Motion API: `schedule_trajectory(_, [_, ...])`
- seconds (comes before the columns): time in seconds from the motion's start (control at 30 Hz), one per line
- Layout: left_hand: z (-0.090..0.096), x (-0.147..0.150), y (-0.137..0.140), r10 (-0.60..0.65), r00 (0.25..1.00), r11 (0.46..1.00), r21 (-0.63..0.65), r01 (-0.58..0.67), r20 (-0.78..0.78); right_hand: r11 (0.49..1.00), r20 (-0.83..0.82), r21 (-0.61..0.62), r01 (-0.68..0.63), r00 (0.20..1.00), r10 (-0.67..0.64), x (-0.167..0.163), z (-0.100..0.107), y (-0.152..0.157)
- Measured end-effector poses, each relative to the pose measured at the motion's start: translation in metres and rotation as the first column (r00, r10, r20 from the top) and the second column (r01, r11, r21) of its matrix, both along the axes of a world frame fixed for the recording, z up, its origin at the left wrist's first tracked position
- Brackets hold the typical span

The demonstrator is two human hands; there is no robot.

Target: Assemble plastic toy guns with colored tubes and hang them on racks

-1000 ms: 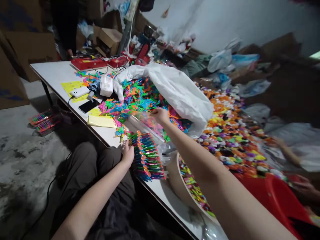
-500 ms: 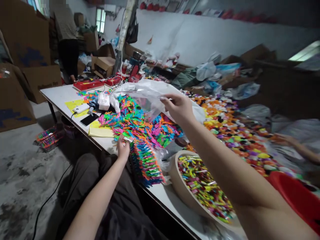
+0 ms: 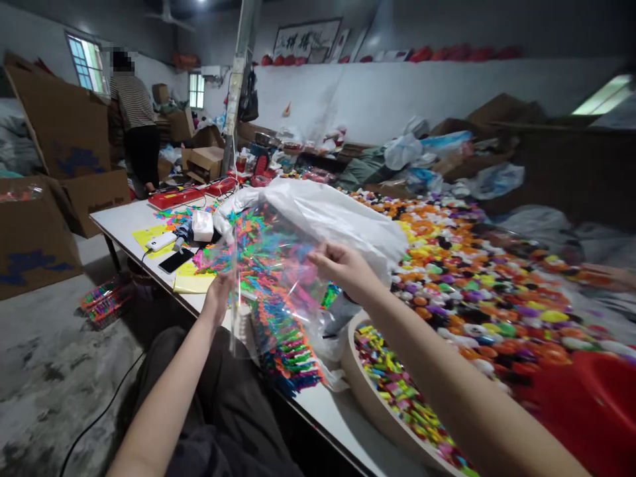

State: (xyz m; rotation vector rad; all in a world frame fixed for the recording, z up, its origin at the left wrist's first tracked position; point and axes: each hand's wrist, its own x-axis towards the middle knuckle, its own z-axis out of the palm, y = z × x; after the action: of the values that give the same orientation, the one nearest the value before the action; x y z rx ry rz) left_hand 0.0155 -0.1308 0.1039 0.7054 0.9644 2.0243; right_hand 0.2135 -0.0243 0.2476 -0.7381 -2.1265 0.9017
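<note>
A clear plastic bag (image 3: 278,265) is spread upright in front of me, above the table. My right hand (image 3: 342,268) pinches its right side. My left hand (image 3: 217,299) is at its left edge with the fingers closed; they are somewhat blurred, but seem to grip the film. Through and below the bag lie stacked rows of small colourful plastic pieces (image 3: 293,348) at the table's front edge. A loose heap of similar bright pieces (image 3: 251,225) lies behind, partly covered by a large white plastic bag (image 3: 328,209).
A beige tub (image 3: 354,354) of small colourful pieces stands under my right forearm. Beyond spreads a pile of round coloured pieces (image 3: 447,278), with a red basin (image 3: 581,404) at right. Left are a phone (image 3: 175,260), white box (image 3: 203,226) and yellow sheet (image 3: 191,279). Someone (image 3: 136,119) stands behind.
My right hand has come down, bringing the clear bag lower and nearer. My left hand has moved left from the stacked pieces to the bag's edge. The view has tilted up.
</note>
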Motion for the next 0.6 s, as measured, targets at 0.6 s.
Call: schedule_trajectory(0.6, [0.021, -0.006, -0.032, -0.291, 0.934, 0.951, -0.170, 0.259, -0.205, 0.939, -0.376, -0.337, -0.065, 0.924, -0.071, 0.057, -0.042, 0.002])
